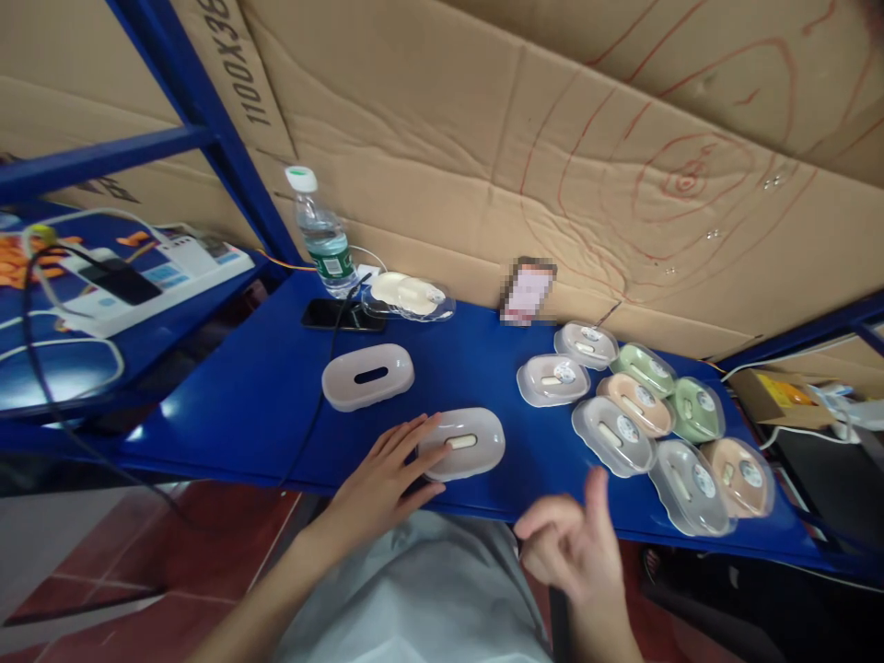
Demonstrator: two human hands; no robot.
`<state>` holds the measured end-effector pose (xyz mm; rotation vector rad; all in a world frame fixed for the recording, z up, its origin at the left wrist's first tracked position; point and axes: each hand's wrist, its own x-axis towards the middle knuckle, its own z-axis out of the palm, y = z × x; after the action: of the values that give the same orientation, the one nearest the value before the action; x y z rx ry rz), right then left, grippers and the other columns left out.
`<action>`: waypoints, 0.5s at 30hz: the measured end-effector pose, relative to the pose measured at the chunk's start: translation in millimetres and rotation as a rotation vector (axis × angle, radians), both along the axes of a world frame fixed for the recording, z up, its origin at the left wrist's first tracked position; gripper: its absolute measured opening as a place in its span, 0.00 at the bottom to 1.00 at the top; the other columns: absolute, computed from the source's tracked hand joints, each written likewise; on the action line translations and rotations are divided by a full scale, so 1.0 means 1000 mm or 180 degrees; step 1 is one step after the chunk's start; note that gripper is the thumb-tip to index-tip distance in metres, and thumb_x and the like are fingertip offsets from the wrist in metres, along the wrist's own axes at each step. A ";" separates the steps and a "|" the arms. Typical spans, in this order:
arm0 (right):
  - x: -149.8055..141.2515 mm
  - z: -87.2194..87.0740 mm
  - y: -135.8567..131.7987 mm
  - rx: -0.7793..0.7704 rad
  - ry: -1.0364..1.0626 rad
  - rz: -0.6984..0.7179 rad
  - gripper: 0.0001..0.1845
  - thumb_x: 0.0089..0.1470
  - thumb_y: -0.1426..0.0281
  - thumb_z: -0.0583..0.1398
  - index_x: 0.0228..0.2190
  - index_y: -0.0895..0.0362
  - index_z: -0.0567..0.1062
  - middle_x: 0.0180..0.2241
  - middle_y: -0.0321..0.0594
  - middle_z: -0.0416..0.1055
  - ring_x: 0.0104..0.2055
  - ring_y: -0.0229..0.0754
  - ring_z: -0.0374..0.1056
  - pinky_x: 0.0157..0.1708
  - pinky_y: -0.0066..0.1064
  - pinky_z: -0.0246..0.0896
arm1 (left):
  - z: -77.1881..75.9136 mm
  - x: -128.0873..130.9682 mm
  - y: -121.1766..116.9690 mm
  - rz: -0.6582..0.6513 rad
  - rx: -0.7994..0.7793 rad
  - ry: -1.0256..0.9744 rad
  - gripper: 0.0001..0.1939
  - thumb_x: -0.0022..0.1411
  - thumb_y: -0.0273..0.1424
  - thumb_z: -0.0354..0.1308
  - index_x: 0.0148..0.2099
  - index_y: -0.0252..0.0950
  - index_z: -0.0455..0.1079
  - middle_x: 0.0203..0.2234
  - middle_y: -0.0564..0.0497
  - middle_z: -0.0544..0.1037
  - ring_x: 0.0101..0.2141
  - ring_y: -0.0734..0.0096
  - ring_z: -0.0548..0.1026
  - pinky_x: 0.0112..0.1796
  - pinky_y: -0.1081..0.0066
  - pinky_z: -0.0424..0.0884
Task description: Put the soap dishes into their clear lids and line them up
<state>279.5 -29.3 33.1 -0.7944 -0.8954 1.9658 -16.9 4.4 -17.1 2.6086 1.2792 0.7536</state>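
My left hand (397, 465) is stretched out, fingers lying on the left end of a white oval plastic dish (489, 440) near the table's front edge. A pale oblong piece (461, 442) sits in the slot at the dish's middle. Right of it, above my lap, my right hand (570, 548) has its thumb up and its fingers curled in. Whatever those fingers hold, if anything, is hidden. Behind my left hand lies a similar oval piece (335, 387) with an open slot showing the blue table.
Several wrapped oval dishes (642, 410) in white, green and peach crowd the right side. At the back stand a water bottle (328, 241), a clear-wrapped cream-coloured stack (407, 293), a black phone (321, 315) and a blurred-out screen (529, 290). A black cable (324, 387) crosses the blue table (241, 387).
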 end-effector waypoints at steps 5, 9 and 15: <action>-0.006 0.001 0.004 0.0019 -0.0286 -0.0089 0.59 0.59 0.24 0.43 0.50 0.61 0.85 0.09 0.27 0.54 0.13 0.33 0.42 0.18 0.27 0.39 | 0.003 0.000 -0.001 0.0038 -0.0079 -0.0093 0.23 0.78 0.40 0.59 0.72 0.48 0.69 0.76 0.42 0.62 0.72 0.46 0.65 0.67 0.43 0.69; -0.029 -0.008 0.027 0.0219 -0.0629 -0.0493 0.53 0.63 0.28 0.48 0.54 0.60 0.83 0.10 0.26 0.55 0.13 0.34 0.43 0.16 0.27 0.41 | 0.002 0.001 -0.001 0.0034 -0.0109 -0.0159 0.23 0.78 0.39 0.59 0.71 0.49 0.70 0.76 0.43 0.63 0.72 0.46 0.66 0.67 0.44 0.70; -0.020 -0.003 0.019 0.1484 -0.1702 -0.0955 0.17 0.70 0.52 0.63 0.39 0.51 0.82 0.26 0.36 0.78 0.22 0.39 0.69 0.24 0.31 0.67 | -0.001 0.002 -0.001 0.0095 -0.0092 -0.0180 0.23 0.78 0.41 0.59 0.71 0.48 0.71 0.76 0.43 0.63 0.71 0.46 0.67 0.67 0.44 0.70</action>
<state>260.0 -10.1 30.6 -1.1139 -1.3883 1.2250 -14.7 3.9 -17.6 2.5322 1.3060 0.8016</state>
